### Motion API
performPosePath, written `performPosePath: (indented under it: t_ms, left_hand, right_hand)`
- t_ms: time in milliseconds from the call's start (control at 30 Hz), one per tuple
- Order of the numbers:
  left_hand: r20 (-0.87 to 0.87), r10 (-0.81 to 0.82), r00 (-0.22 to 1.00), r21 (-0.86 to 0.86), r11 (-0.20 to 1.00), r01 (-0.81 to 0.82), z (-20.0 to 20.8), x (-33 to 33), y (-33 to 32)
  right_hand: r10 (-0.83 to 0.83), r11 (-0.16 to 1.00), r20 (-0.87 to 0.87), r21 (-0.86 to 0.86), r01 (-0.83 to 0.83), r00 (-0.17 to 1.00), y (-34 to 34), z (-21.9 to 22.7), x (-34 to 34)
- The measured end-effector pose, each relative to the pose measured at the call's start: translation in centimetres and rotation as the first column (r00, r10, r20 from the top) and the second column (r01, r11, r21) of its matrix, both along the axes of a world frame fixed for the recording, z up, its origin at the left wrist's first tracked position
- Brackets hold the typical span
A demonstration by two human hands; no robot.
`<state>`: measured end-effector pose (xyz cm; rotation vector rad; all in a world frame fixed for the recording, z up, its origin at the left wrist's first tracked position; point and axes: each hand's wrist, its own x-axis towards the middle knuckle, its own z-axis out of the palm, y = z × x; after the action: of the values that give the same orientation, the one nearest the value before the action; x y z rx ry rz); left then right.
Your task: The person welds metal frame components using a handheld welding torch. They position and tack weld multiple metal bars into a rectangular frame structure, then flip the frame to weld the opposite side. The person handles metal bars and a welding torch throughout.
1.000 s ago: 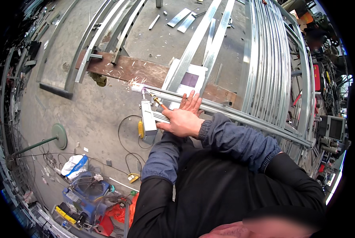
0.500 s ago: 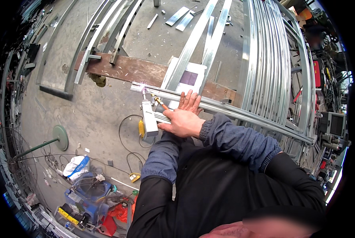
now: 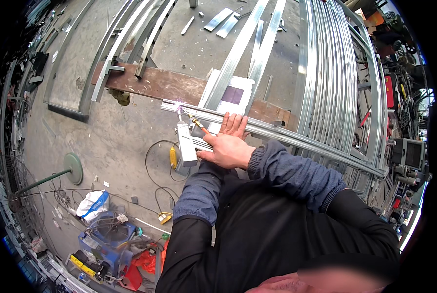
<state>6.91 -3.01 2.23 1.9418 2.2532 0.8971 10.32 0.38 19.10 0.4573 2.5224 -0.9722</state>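
My right hand (image 3: 229, 151) is closed around a grey handheld welding gun (image 3: 186, 145), its thumb and forefinger near the body. A thin brass-coloured tube (image 3: 195, 121) with an orange end runs beside the gun's nozzle. At the nozzle tip a purple-white glow shows on the left end of a long shiny metal channel (image 3: 272, 128). My left hand (image 3: 234, 124) lies on this channel just beyond the right hand, fingers stretched out. The right hand covers part of the left hand and most of the gun's grip.
A brown steel beam (image 3: 174, 87) lies crosswise beneath the channel. Many long metal profiles (image 3: 326, 73) lie side by side at right. Two more rails (image 3: 235, 53) reach away from me. Left stand a round green base (image 3: 74, 168), cables and a blue machine (image 3: 106, 239).
The welding gun and the glow at its tip have shifted slightly right along the channel. The right hand has moved a little with it; the left hand stays almost in place.
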Motion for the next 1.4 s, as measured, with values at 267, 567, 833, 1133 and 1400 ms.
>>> performPosePath:
  t_ms: [267, 567, 833, 1133, 1400]
  left_hand:
    - [0.063, -0.034, 0.997, -0.117, 0.992, 0.041, -0.6, -0.1, 0.0]
    - [0.063, -0.030, 0.998, -0.109, 0.993, 0.037, -0.7, 0.2, -0.3]
    - [0.049, 0.028, 0.998, 0.053, 0.998, -0.030, -0.9, 0.4, -0.2]
    - [0.098, -0.008, 0.995, -0.128, 0.992, 0.021, -0.8, 0.3, 0.6]
    - [0.051, 0.038, 0.998, -0.069, 0.997, -0.034, -1.0, 0.6, 0.1]
  right_hand:
    - [0.011, 1.000, -0.010, 0.020, -0.011, 1.000, 0.0, 0.0, 0.3]
    - [0.001, 1.000, -0.003, -0.016, -0.001, 1.000, 0.3, 0.6, 0.5]
    - [0.038, 0.999, 0.001, -0.017, -0.038, 0.999, 0.7, 0.5, 0.5]
    - [-0.038, 0.880, -0.184, -0.472, -0.054, 0.982, 9.1, 5.8, 2.9]
    - [-0.121, 0.401, 0.497, -0.767, 0.501, 0.859, 17.8, 6.6, -3.9]
